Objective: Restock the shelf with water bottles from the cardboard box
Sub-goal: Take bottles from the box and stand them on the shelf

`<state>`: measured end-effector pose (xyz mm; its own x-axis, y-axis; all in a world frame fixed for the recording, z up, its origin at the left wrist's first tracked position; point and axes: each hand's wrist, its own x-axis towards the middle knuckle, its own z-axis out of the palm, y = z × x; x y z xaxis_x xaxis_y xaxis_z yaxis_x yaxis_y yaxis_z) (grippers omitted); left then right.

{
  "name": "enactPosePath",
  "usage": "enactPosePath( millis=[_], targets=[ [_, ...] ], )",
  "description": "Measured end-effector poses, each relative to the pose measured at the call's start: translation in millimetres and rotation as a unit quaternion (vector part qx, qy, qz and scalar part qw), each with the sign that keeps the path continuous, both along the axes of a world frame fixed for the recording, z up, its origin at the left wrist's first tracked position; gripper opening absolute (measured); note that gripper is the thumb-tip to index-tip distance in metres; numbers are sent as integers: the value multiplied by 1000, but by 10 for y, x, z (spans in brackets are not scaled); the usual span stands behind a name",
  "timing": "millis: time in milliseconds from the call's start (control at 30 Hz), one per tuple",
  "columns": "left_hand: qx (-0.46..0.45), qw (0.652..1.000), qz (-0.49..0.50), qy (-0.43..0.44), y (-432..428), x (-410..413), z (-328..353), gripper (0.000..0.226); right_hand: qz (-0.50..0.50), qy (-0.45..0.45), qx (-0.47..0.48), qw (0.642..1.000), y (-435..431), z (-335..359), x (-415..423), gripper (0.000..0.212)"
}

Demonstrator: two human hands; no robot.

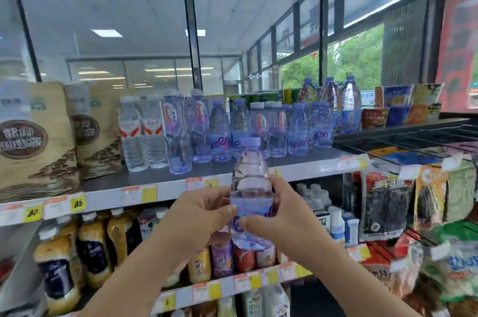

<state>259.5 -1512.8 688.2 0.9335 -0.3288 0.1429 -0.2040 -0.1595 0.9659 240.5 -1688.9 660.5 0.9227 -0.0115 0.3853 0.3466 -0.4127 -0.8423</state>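
Observation:
A clear water bottle (249, 177) with a pale blue cap and a purple-lettered label stands upright in the air in front of the top shelf (160, 177). My left hand (196, 216) grips its label from the left, and my right hand (279, 210) grips it from the right. Behind it, several matching water bottles (219, 133) stand in rows on the grey shelf board, with bare board in front of them. No cardboard box is in view.
Tan paper bags (36, 135) fill the shelf's left end. Taller bottles and snack tubs (398, 107) stand at the right. Below, drink bottles (90, 247) line the lower shelf, and snack packets (385, 200) hang on the right. Price tags run along the shelf edges.

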Motion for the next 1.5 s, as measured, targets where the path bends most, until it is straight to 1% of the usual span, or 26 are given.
enactPosePath(
  millis=[67, 133, 167, 233, 267, 300, 433, 500, 600, 733, 767, 833, 900, 933, 1033, 1100, 1200, 1367, 1433, 1500],
  targets=[
    [-9, 1000, 6, -15, -127, 188, 125, 27, -3, -14, -3, 1000, -108, 135, 231, 50],
    [-38, 998, 33, -28, -209, 381, 254, 26, -8, -25, -16, 1000, -182, 303, 459, 51],
    [-49, 997, 51, -36, -233, 479, 309, 28, -11, -29, -24, 999, -204, 387, 589, 58],
    [-49, 994, 84, -54, -244, 670, 386, 33, -25, -32, -44, 998, -206, 559, 835, 81],
    [-39, 993, 91, -60, -238, 751, 414, 35, -35, -29, -55, 997, -195, 632, 951, 89],
    [-24, 993, 93, -64, -226, 829, 438, 37, -43, -25, -63, 997, -175, 693, 1059, 92],
    [56, 989, 102, -89, -154, 1226, 447, 47, -57, 2, -85, 995, -55, 774, 1452, 89],
    [85, 987, 105, -92, -129, 1419, 441, 51, -67, 11, -98, 993, 3, 736, 1673, 92],
    [130, 983, 90, -96, -110, 1674, 404, 43, -70, 41, -115, 990, 80, 670, 1960, 95],
    [179, 974, 103, -94, -127, 1919, 332, 20, -78, 68, -124, 987, 102, 533, 2288, 90],
    [188, 972, 104, -97, -134, 1962, 309, 23, -81, 68, -130, 986, 102, 515, 2355, 87],
    [194, 969, 100, -112, -151, 2049, 266, 38, -81, 60, -135, 986, 81, 493, 2490, 80],
    [189, 970, 99, -116, -170, 2124, 250, 47, -74, 51, -133, 987, 57, 484, 2604, 74],
    [183, 971, 101, -113, -176, 2171, 234, 47, -71, 47, -134, 987, 53, 476, 2645, 71],
    [183, 969, 106, -129, -197, 2250, 200, 38, -70, 27, -135, 988, 41, 427, 2730, 65],
    [189, 966, 113, -138, -211, 2287, 179, 36, -68, 21, -132, 989, 30, 399, 2782, 64],
    [178, 966, 127, -138, -235, 2340, 170, 25, -62, 23, -125, 990, 25, 396, 2822, 66],
    [191, 962, 136, -142, -253, 2359, 189, 26, -52, 24, -122, 991, 20, 405, 2818, 68],
    [192, 963, 130, -140, -254, 2332, 189, 32, -50, 29, -129, 990, 8, 423, 2787, 68],
    [197, 962, 128, -140, -257, 2294, 184, 43, -46, 32, -139, 989, -5, 465, 2687, 68]
  ],
)
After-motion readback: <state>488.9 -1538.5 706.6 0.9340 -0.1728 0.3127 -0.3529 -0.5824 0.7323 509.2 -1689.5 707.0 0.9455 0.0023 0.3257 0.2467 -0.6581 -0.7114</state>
